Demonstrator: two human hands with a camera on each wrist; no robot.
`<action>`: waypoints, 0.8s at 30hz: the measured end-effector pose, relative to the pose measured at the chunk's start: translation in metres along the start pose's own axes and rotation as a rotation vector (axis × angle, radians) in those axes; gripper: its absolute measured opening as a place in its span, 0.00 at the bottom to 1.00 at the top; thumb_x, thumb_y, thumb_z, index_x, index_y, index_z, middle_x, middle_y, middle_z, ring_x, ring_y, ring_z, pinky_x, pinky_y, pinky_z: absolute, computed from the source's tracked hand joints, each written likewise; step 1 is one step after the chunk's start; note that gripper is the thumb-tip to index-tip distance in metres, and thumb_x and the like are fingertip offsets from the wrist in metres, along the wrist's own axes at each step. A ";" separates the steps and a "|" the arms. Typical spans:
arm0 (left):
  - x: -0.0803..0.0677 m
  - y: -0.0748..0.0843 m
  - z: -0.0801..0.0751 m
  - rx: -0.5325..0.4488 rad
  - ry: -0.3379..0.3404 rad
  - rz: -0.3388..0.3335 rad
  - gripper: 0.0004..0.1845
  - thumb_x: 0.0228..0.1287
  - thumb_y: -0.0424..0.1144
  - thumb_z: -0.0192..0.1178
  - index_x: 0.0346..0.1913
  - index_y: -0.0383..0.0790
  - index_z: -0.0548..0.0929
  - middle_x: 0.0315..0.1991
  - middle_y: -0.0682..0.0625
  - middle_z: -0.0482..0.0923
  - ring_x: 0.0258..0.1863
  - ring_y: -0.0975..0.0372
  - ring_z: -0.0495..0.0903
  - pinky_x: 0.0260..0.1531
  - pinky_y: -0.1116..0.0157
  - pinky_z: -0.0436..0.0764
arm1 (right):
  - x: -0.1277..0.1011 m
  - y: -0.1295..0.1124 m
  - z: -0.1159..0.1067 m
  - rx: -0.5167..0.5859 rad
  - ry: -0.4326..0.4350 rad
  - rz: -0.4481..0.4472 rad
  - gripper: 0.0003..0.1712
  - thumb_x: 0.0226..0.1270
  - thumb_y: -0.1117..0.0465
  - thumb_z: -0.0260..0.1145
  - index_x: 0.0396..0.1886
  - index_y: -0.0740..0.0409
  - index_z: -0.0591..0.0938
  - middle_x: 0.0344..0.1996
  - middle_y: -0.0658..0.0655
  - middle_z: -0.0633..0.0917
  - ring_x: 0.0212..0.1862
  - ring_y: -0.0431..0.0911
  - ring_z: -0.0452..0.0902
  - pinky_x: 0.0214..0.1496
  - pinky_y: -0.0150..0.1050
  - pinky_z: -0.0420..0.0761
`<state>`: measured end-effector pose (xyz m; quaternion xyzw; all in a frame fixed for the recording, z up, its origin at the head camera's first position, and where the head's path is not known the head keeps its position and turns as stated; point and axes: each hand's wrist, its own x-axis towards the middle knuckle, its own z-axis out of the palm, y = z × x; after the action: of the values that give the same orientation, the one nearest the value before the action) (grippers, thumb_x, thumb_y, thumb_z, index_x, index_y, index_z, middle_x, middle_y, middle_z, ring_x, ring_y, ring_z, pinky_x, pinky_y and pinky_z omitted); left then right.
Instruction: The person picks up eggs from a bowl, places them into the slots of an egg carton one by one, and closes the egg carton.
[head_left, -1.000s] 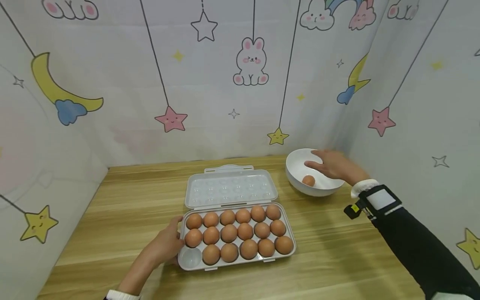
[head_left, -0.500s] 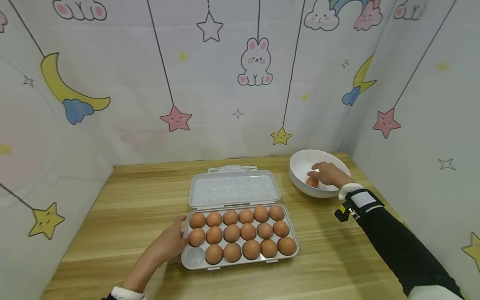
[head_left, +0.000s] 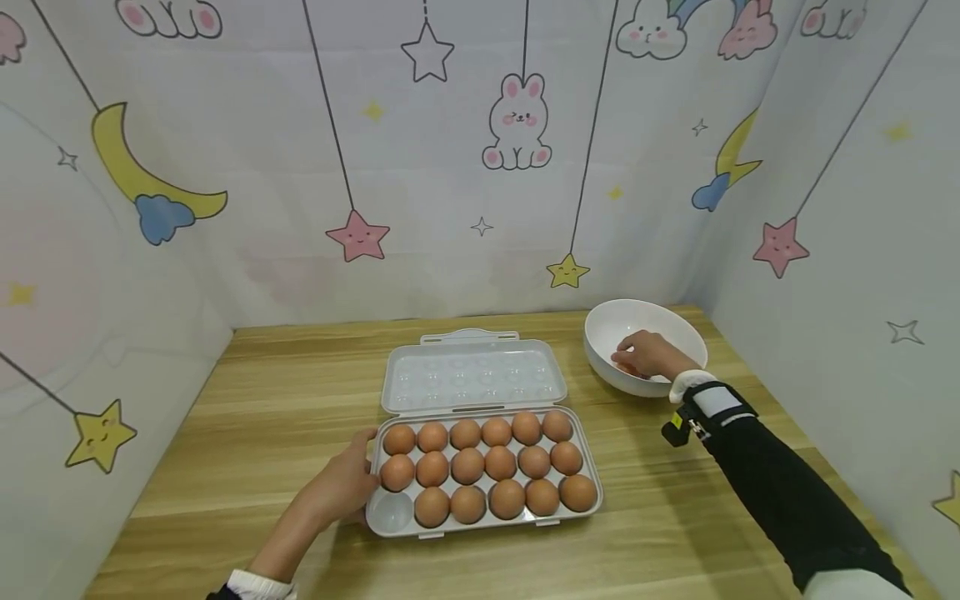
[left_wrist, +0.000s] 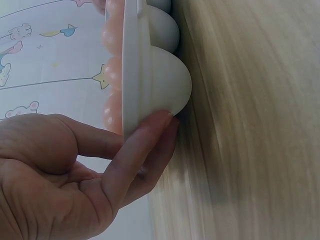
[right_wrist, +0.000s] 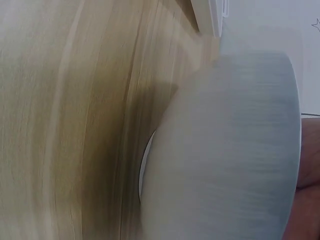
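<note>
A white plastic egg carton (head_left: 450,527) lies with its lid folded back on the table, its cups filled with brown eggs (head_left: 468,465) apart from a bare front-left cup (head_left: 390,511). At the carton's left end, my left hand (head_left: 341,483) pinches the edge. The left wrist view shows the fingers of that hand (left_wrist: 65,170) under the rim, against a cup's rounded outside. My right hand (head_left: 651,354) reaches into a white bowl (head_left: 611,371), fingers curled round a brown egg (head_left: 628,369) that they mostly cover. Seen from the right wrist, the bowl's wall (right_wrist: 225,150) hides most of this hand.
The carton's lid (head_left: 472,375) lies flat toward the back, left of the bowl. Wood-grain tabletop (head_left: 285,392) extends around both containers. A white curtain (head_left: 420,167) printed with stars and rabbits stands behind the table and along its sides.
My right hand has come down from above the bowl and closed its fingers round the egg inside. My left hand keeps its hold on the carton. The head view has shifted slightly.
</note>
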<state>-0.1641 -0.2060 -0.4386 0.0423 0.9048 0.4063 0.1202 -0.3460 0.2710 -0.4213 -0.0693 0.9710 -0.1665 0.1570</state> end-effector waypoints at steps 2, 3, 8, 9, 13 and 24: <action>0.000 0.001 0.000 -0.002 -0.002 0.001 0.36 0.51 0.22 0.52 0.66 0.27 0.54 0.33 0.41 0.78 0.32 0.54 0.79 0.25 0.60 0.81 | 0.000 0.000 0.000 -0.006 -0.006 -0.006 0.15 0.69 0.55 0.55 0.41 0.62 0.81 0.18 0.52 0.78 0.22 0.43 0.72 0.24 0.33 0.73; 0.000 0.001 0.000 -0.002 -0.004 0.001 0.36 0.51 0.22 0.52 0.66 0.27 0.54 0.33 0.41 0.78 0.32 0.54 0.79 0.25 0.60 0.81 | 0.000 -0.001 0.000 -0.016 -0.007 -0.013 0.15 0.69 0.55 0.55 0.36 0.61 0.81 0.18 0.52 0.77 0.22 0.43 0.72 0.24 0.33 0.73; -0.001 0.003 0.000 0.003 -0.002 0.004 0.36 0.51 0.22 0.52 0.66 0.26 0.54 0.33 0.41 0.78 0.33 0.54 0.78 0.28 0.59 0.81 | -0.003 -0.002 -0.002 -0.045 0.006 -0.029 0.14 0.67 0.55 0.57 0.29 0.61 0.81 0.17 0.52 0.77 0.22 0.44 0.73 0.25 0.35 0.74; -0.002 0.004 0.000 0.001 -0.002 0.004 0.36 0.51 0.22 0.52 0.66 0.26 0.54 0.33 0.40 0.78 0.33 0.54 0.78 0.28 0.59 0.81 | -0.004 -0.002 -0.002 -0.048 0.012 -0.039 0.14 0.67 0.56 0.58 0.31 0.62 0.81 0.18 0.52 0.78 0.23 0.44 0.74 0.26 0.35 0.75; -0.003 0.005 0.000 -0.014 -0.008 -0.002 0.36 0.52 0.22 0.52 0.66 0.26 0.53 0.33 0.40 0.78 0.33 0.54 0.79 0.27 0.59 0.81 | -0.007 0.001 -0.002 -0.003 0.040 -0.049 0.15 0.64 0.57 0.61 0.40 0.66 0.80 0.20 0.52 0.80 0.24 0.44 0.77 0.27 0.36 0.79; -0.004 0.003 0.004 -0.020 -0.008 -0.012 0.36 0.52 0.22 0.52 0.66 0.26 0.52 0.34 0.40 0.77 0.33 0.53 0.78 0.25 0.60 0.81 | -0.030 -0.002 -0.019 0.039 0.176 -0.005 0.25 0.61 0.53 0.61 0.50 0.69 0.77 0.40 0.62 0.82 0.39 0.52 0.76 0.37 0.44 0.78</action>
<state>-0.1590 -0.2022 -0.4379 0.0373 0.9004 0.4145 0.1267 -0.3241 0.2804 -0.3949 -0.0539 0.9774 -0.1914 0.0720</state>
